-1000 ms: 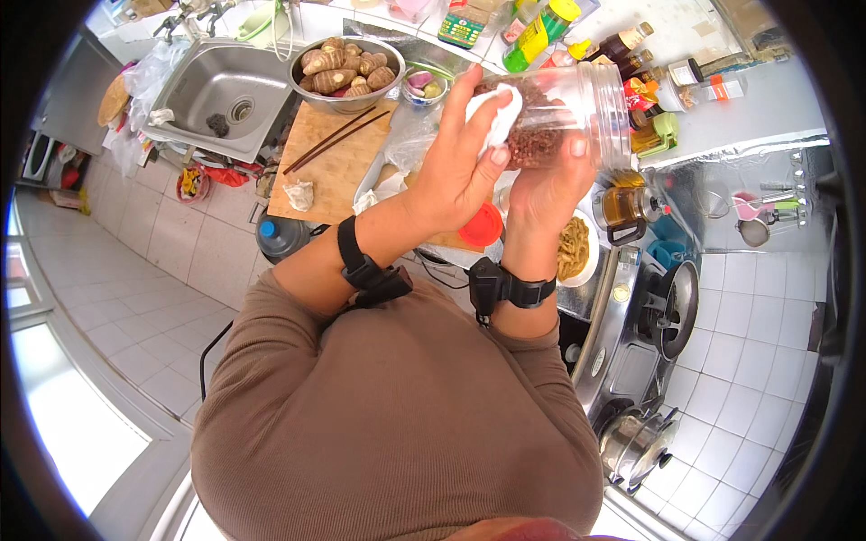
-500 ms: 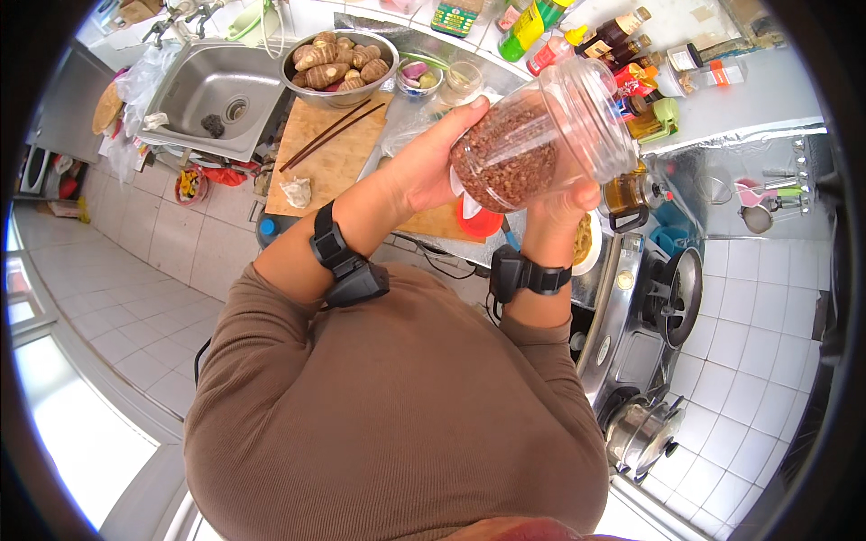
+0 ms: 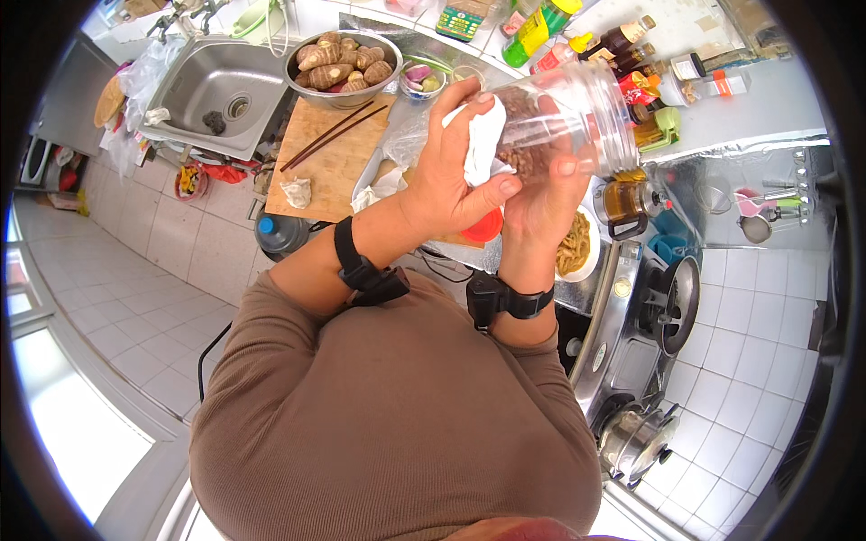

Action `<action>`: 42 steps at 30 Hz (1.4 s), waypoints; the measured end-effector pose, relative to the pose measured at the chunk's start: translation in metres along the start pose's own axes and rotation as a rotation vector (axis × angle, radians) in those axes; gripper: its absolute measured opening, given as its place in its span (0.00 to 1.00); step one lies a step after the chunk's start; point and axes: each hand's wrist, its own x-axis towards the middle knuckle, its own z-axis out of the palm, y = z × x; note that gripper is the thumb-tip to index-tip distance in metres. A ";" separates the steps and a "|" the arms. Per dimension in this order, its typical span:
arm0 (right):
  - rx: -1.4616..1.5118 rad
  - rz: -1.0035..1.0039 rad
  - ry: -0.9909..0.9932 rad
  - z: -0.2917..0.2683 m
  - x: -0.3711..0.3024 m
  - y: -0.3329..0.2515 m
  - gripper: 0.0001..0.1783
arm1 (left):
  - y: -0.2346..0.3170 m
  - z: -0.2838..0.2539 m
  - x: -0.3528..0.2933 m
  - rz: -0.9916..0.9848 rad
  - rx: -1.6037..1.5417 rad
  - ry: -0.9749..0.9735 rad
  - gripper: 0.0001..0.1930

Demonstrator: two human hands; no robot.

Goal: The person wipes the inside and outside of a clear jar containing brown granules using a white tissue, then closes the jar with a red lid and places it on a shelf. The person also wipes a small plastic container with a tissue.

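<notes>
A clear, wide-mouthed jar (image 3: 579,113) lies tilted almost on its side in the air over the counter, its mouth toward the right. Reddish-brown grains rest in the part near its base. From below, my right hand (image 3: 544,200) supports the jar with its fingers wrapped against the side. My left hand (image 3: 435,176) presses a crumpled white tissue (image 3: 484,142) to the jar's base, fingers and thumb curled about it. Beneath the hands, partly hidden, is a round red lid-like piece (image 3: 485,227). I cannot see whether the jar's mouth is covered.
Left of my hands lies a wooden cutting board (image 3: 327,176) with dark chopsticks (image 3: 329,140). Behind it stands a steel bowl (image 3: 361,97) of taro, beside a sink (image 3: 176,104). To the right are a plate of food (image 3: 577,248), a glass pitcher (image 3: 622,203) and the stove (image 3: 622,325).
My left hand has shifted round to the jar's base, bringing the white tissue into view. The jar has turned closer to horizontal. My right hand has moved slightly left along it.
</notes>
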 end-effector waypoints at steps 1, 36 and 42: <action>0.002 -0.036 0.069 0.002 -0.001 -0.001 0.59 | 0.006 0.000 0.000 -0.049 0.001 -0.002 0.37; -0.042 -0.050 -0.014 -0.017 -0.004 0.002 0.60 | 0.009 0.001 0.014 -0.641 -0.342 -0.105 0.32; 0.054 0.083 -0.208 -0.031 -0.005 0.000 0.64 | 0.000 -0.010 0.026 -1.069 -0.606 -0.214 0.41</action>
